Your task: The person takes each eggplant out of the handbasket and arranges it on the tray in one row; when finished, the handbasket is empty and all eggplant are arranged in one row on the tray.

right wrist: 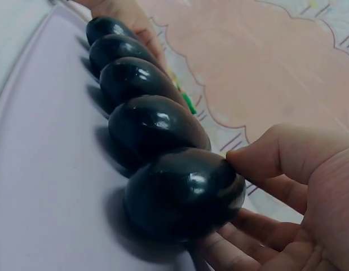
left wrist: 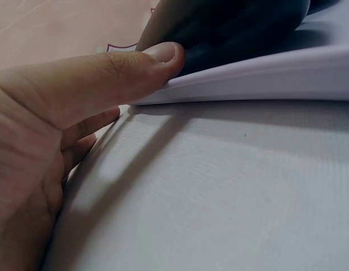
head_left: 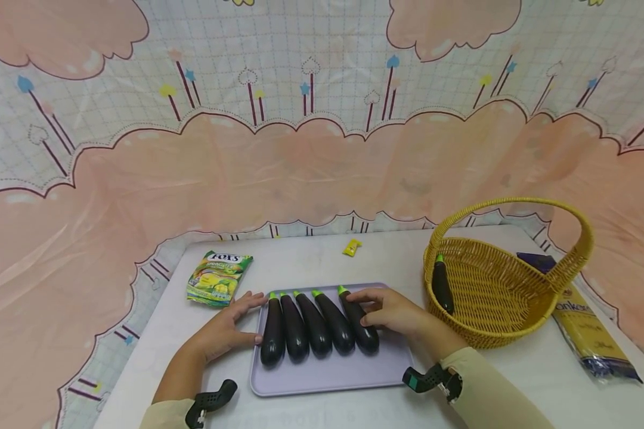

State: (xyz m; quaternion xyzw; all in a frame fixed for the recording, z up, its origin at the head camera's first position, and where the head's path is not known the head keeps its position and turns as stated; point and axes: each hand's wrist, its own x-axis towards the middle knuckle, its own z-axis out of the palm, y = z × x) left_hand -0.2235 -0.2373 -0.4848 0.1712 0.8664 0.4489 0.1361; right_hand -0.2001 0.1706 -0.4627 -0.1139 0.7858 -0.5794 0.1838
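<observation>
Several dark purple eggplants lie side by side on a lilac tray [head_left: 327, 381], green stem ends toward the back. My right hand [head_left: 392, 310] holds the rightmost eggplant [head_left: 366, 339] with bent fingers and thumb. In the right wrist view, the thumb touches this eggplant's [right wrist: 180, 197] upper side and the other fingers lie along its far side, partly hidden. My left hand [head_left: 222, 330] rests at the tray's left edge beside the leftmost eggplant [head_left: 272, 342], its fingers extended. The left wrist view puts that thumb [left wrist: 135, 68] at the tray rim [left wrist: 253, 82], against an eggplant.
A wicker basket [head_left: 488, 333] with a tall handle stands to the right, one eggplant [head_left: 441, 286] inside. Beside it lies a yellow and blue packet [head_left: 590, 330]. A green candy bag [head_left: 219, 278] is at the back left. One small yellow wrapped candy [head_left: 352, 248] lies behind the tray.
</observation>
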